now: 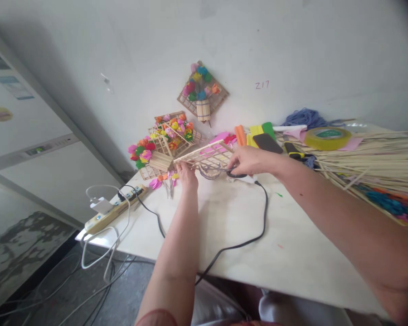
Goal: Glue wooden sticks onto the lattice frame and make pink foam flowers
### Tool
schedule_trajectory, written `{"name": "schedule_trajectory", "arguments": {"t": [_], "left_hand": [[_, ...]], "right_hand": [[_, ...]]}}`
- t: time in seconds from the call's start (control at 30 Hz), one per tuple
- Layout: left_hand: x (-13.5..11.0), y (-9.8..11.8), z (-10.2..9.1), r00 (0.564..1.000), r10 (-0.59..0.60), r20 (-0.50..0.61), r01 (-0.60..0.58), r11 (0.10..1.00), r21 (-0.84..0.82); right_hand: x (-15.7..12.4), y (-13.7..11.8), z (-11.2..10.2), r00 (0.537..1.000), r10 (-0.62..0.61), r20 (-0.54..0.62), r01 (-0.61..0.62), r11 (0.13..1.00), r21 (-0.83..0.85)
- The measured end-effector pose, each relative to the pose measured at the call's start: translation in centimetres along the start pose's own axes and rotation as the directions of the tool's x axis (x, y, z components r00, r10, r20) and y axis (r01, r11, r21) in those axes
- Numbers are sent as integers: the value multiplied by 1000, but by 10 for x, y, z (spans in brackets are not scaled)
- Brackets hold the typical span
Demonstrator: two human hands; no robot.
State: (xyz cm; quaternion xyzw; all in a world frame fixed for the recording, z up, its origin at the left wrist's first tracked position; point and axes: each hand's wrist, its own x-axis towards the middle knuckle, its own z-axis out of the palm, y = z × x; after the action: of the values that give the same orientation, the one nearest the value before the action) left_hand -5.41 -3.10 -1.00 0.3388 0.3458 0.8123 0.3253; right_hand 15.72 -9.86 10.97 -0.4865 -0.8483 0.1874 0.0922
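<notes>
My left hand (187, 174) pinches the near edge of a flat lattice frame (206, 155) made of thin bamboo sticks, holding it a little above the white table (245, 222). My right hand (250, 160) is closed around a black tool (236, 173) with a black cord (255, 226), pressed against the frame's right end. What the tool is I cannot make out. Finished stick frames with coloured paper flowers (168, 136) stand just behind the held frame.
Another flower frame (202, 93) leans on the wall. A bundle of bamboo sticks (370, 156), a yellow tape roll (327, 138), blue yarn (306, 117), a phone (267, 143) and coloured foam pieces lie at the right. A power strip (114, 209) with cables sits at the table's left edge.
</notes>
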Motion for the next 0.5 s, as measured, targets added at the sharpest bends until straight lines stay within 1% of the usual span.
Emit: {"name": "schedule_trajectory", "arguments": {"t": [0.03,0.13,0.33,0.4,0.5], "left_hand": [[0,0,0,1000,-10,0,10,1000,-27],[0,0,1,1000,-16,-8,15,999,-35],[-1,-1,2,999,-38,-14,37,998,-51],[0,-2,1,999,-33,-5,33,998,-48],[1,-4,-2,1000,-11,9,11,1000,-11]], "right_hand": [[1,-1,0,1000,7,0,-7,999,-33],[4,-5,4,1000,24,-7,-25,994,-106],[12,-10,15,996,76,-36,-81,982,-172],[16,-13,17,998,68,-13,-69,981,-182],[23,-15,17,998,35,55,-25,985,-168]]}}
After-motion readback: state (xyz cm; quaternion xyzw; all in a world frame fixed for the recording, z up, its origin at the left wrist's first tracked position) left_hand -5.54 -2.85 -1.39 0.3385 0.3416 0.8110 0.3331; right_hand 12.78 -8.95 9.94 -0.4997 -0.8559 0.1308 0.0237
